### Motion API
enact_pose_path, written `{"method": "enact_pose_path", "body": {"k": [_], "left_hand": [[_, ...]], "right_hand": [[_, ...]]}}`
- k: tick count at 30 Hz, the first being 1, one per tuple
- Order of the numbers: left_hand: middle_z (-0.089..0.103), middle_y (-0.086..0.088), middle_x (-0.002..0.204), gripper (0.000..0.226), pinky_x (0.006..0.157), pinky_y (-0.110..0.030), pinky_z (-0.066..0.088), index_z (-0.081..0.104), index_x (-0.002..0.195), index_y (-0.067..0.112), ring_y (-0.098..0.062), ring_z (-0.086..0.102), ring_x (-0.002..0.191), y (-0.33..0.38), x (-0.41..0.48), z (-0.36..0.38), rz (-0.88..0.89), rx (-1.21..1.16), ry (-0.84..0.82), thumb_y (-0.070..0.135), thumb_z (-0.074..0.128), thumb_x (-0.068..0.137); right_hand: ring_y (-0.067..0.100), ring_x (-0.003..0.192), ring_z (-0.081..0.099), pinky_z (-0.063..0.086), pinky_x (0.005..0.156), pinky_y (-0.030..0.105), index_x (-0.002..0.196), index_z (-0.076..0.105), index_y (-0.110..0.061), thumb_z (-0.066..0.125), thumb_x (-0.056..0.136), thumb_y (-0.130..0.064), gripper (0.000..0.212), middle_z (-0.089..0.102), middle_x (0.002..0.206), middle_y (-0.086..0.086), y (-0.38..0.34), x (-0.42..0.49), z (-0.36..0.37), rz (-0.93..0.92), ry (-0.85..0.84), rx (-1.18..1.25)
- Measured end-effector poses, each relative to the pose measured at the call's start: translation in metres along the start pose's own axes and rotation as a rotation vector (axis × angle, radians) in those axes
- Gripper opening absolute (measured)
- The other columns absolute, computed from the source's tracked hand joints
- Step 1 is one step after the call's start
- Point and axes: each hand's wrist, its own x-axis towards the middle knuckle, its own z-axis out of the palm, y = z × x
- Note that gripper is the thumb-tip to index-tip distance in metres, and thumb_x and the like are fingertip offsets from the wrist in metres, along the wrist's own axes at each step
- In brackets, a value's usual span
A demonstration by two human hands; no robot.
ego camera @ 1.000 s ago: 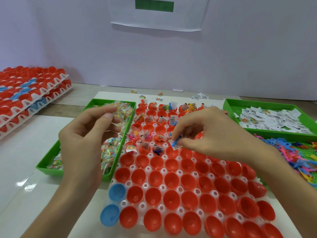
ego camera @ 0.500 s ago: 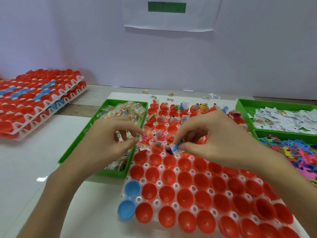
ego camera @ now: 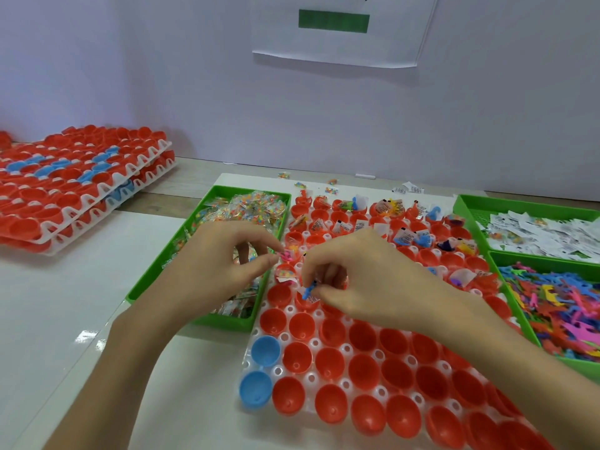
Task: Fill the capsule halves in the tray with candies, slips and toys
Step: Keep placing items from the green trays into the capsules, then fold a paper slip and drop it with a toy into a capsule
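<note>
Candy bin (ego camera: 156, 276) left of capsule tray (ego camera: 313, 342)

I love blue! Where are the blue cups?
In the head view, the two blue capsule halves sit at the near left corner of the white tray, one behind the other, red halves beside them.

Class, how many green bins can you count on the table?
3: candy bin left of the capsule tray, slip bin at far right, toy bin nearer than it.

Single wide-angle head cam, aimed forward and down. Left hand (ego camera: 224, 264) and right hand (ego camera: 367, 280) close, mid-frame; capsule tray (ego camera: 284, 336) beneath them, wall (ego camera: 162, 76) beyond.
</note>
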Motion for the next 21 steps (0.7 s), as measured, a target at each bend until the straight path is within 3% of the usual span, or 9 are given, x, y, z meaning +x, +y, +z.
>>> {"method": "enact_pose_path", "body": {"k": [7, 14, 17, 21], "left_hand": [[0.065, 0.017, 0.076, 0.012, 0.055, -0.017, 0.044, 0.074, 0.087, 0.039, -0.015, 0.055, 0.064, 0.002, -0.002, -0.001, 0.036, -0.015, -0.025, 0.028, 0.078, 0.083], [0.059, 0.015, 0.062, 0.011, 0.061, -0.008, 0.04, 0.076, 0.087, 0.037, 0.001, 0.055, 0.066, 0.006, -0.003, 0.002, 0.062, 0.013, -0.045, 0.028, 0.08, 0.082], [0.061, 0.012, 0.063, 0.011, 0.057, -0.01, 0.038, 0.077, 0.085, 0.035, -0.006, 0.055, 0.065, 0.009, -0.002, 0.005, 0.094, 0.018, -0.025, 0.025, 0.079, 0.084], [0.064, 0.014, 0.065, 0.013, 0.056, -0.01, 0.037, 0.077, 0.083, 0.032, -0.011, 0.055, 0.065, 0.011, -0.001, 0.007, 0.128, 0.018, 0.026, 0.019, 0.077, 0.086]], "right_hand": [[0.002, 0.075, 0.064, 0.055, 0.07, 0.02, 0.089, 0.075, -0.02, 0.071, 0.083, -0.005, 0.016, 0.068, 0.08, -0.011, -0.003, 0.003, -0.003, -0.012, 0.002, -0.002], [0.009, 0.075, 0.07, 0.057, 0.071, 0.029, 0.078, 0.072, -0.023, 0.07, 0.075, 0.002, 0.025, 0.072, 0.076, -0.01, 0.005, -0.01, -0.038, 0.043, 0.122, 0.072], [0.012, 0.072, 0.071, 0.057, 0.071, 0.033, 0.072, 0.072, -0.022, 0.068, 0.071, 0.005, 0.027, 0.072, 0.073, -0.008, 0.015, -0.019, -0.051, 0.088, 0.144, 0.055], [0.009, 0.071, 0.07, 0.057, 0.07, 0.032, 0.069, 0.071, -0.02, 0.067, 0.07, 0.005, 0.025, 0.071, 0.071, -0.009, 0.018, -0.03, -0.049, 0.138, 0.024, 0.035]]}}
